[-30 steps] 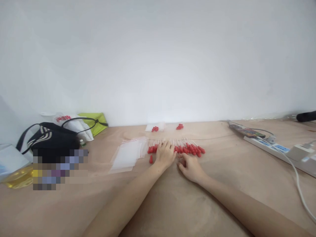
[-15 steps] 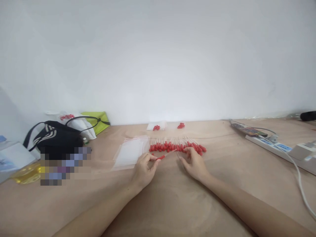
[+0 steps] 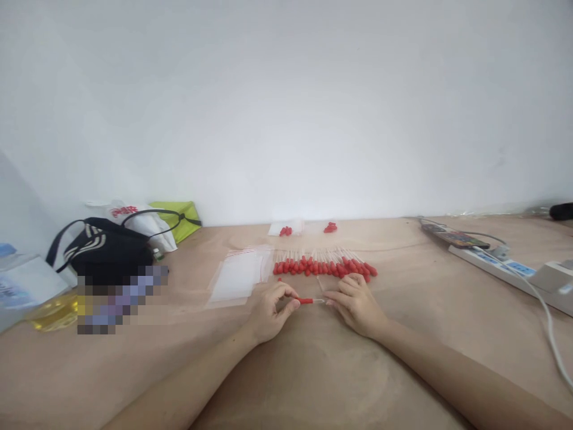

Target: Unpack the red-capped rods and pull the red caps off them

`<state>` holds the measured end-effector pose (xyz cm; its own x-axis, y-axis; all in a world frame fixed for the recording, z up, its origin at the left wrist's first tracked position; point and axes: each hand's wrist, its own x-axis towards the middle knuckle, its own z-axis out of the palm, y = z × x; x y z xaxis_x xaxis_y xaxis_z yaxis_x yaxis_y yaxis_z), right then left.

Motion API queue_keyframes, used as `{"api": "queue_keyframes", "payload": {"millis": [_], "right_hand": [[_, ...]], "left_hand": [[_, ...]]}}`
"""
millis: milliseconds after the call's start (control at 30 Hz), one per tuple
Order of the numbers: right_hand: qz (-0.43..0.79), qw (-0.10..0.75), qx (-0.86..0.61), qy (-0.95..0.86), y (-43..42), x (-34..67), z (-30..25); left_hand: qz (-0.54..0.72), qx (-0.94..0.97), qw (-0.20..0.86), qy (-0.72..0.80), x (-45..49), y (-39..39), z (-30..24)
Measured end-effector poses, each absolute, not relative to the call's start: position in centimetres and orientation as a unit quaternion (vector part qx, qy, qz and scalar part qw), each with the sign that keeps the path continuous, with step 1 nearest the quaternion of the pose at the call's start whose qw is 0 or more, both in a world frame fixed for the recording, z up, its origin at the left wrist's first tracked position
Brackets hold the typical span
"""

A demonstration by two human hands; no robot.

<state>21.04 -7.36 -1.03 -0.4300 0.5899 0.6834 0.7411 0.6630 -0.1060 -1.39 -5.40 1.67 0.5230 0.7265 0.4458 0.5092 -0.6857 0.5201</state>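
Red-ended stick [image 3: 306, 301] is pinched in our left hand [image 3: 270, 310]; whether our right hand [image 3: 359, 309] grips, we cannot tell. Brown tabletop [image 3: 295, 376] meets pale wall [image 3: 313, 113].

A black bag [image 3: 110, 254] lies near a white plastic bag [image 3: 165, 240]; a phone [image 3: 463, 239] adjoins a power strip [image 3: 501, 275].

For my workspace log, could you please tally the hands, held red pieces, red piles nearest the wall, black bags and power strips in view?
Left hand and right hand: 2
Held red piece: 1
Red piles nearest the wall: 2
Black bag: 1
Power strip: 1
Total: 7
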Motion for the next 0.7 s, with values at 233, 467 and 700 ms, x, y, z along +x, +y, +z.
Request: {"api": "queue_keyframes", "payload": {"millis": [233, 467, 700], "right_hand": [[-0.116, 0.361, -0.462, -0.801, -7.0, 22.6, -2.1], [-0.111, 0.322, -0.518, -0.784, -6.2, 23.3, -2.2], [-0.091, 0.282, -0.504, -0.812, -6.1, 23.4, -1.5]], "left_hand": [[0.239, 0.877, 0.183, 0.376, 1.6, -5.3, 0.4], [0.217, 0.871, 0.165, 0.407, 3.4, -4.1, 0.1], [0.222, 0.872, 0.171, 0.401, 3.1, -4.4, 0.4]]}}
